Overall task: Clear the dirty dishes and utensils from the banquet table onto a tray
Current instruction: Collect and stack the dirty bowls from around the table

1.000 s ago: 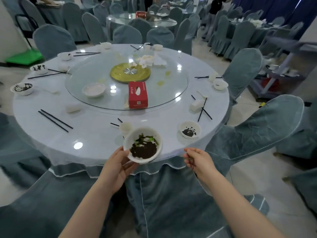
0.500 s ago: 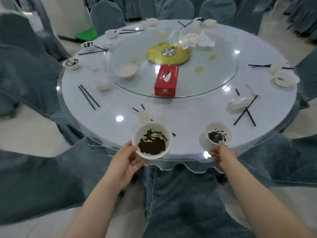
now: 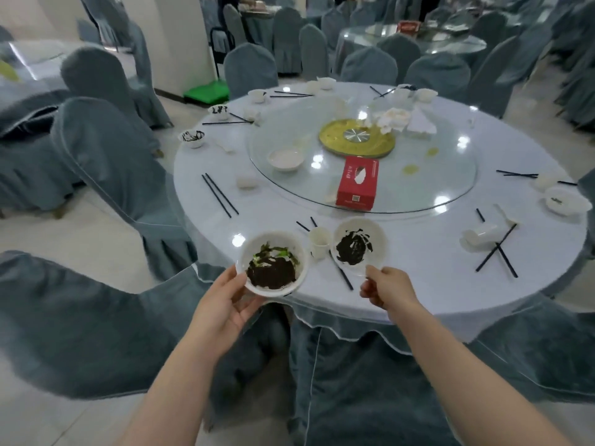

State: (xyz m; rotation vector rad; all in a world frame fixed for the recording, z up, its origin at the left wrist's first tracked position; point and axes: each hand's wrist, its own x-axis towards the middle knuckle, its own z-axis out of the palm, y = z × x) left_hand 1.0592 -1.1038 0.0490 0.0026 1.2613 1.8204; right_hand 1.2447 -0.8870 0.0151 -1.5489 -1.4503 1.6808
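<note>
**Both hands holding soiled bowls at the near edge**

The left hand (image 3: 225, 309) grips the big bowl (image 3: 272, 264) from below and at its near rim, fingers curled under it. This bowl holds dark residue with green scraps and sits at the near edge of the surface (image 3: 418, 272), partly overhanging it.

The right hand (image 3: 388, 289) pinches the near rim of the small bowl (image 3: 359, 244), which is tilted toward the camera and smeared with dark residue. Whether the small bowl touches the surface cannot be determined.

Between the two bowls stands a cup (image 3: 319, 241), just beside each. A chopstick (image 3: 341, 270) lies next to the cup, passing under the small bowl's left side.

Further out, the glass turntable (image 3: 450, 188) carries a red tissue box (image 3: 357, 183), a white dish (image 3: 286, 158), crumpled napkins (image 3: 394, 119) and a gold centre disc (image 3: 356, 138).

Around the turntable, the surface carries more chopstick pairs (image 3: 220, 195), a tipped cup (image 3: 479, 235) at right and further soiled bowls (image 3: 192, 138) at the far left rim.

Covered chairs (image 3: 106, 162) ring the surface.
</note>
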